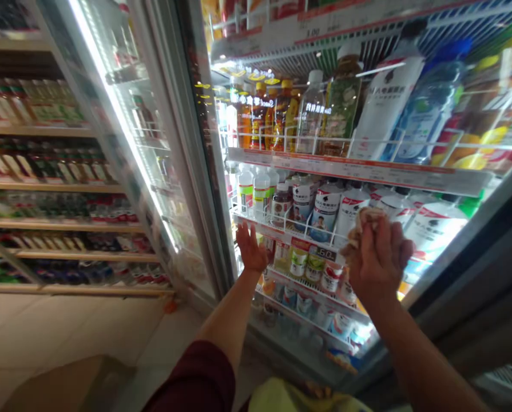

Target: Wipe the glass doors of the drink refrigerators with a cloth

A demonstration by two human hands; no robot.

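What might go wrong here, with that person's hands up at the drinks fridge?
The crumpled cloth under the right hand might slip, or leave smears on the glass door. The left hand, open and bare, could add fingerprints, though whether it touches the glass is hard to tell. And the brown, box-like shape on the floor to the left might trip someone stepping that way.
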